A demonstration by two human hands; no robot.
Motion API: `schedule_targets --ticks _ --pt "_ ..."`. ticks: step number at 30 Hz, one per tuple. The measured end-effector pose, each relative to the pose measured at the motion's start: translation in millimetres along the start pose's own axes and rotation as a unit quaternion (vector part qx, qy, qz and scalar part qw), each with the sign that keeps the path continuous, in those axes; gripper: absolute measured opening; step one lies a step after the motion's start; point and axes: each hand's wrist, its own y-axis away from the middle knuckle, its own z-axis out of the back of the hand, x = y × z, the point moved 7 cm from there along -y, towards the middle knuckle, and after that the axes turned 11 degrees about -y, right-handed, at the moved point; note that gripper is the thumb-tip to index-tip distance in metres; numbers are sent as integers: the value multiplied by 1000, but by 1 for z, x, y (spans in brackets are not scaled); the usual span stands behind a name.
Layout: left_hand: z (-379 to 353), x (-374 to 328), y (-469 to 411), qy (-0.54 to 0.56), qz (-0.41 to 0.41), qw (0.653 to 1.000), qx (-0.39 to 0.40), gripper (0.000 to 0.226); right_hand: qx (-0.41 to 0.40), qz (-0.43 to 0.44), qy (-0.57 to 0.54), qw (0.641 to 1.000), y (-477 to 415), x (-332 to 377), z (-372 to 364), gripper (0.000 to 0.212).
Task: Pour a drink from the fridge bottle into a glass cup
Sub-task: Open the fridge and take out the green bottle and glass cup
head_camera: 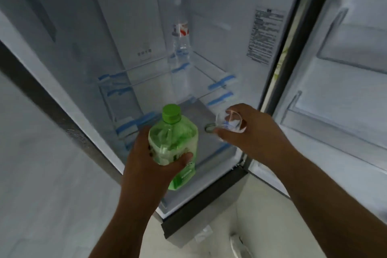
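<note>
The left hand (146,165) wraps the green-capped bottle (173,144), upright at six o'clock before the open fridge (146,37). The right hand (249,132) pinches the glass cup (230,122) at three o'clock, seemingly tilted. With both hands occupied, uncapping risks dropping the cup.

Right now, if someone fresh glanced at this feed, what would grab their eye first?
The green-capped bottle, held upright in the left hand at centre, cap still on. Beside it, the right hand holds a small glass cup. Behind both, the open fridge is nearly bare, with one clear bottle on a shelf.
</note>
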Motion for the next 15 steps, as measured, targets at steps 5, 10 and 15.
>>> schedule_targets --ticks 5,10,15 --pt "-39 -12 13 31 -42 994 96 74 -88 -59 41 993 67 -25 34 58" --pt "-72 -48 33 63 -90 978 179 72 -169 -115 72 976 131 -52 77 60" --pt "-93 -96 65 88 -160 961 210 70 -244 -156 70 954 194 -66 120 58"
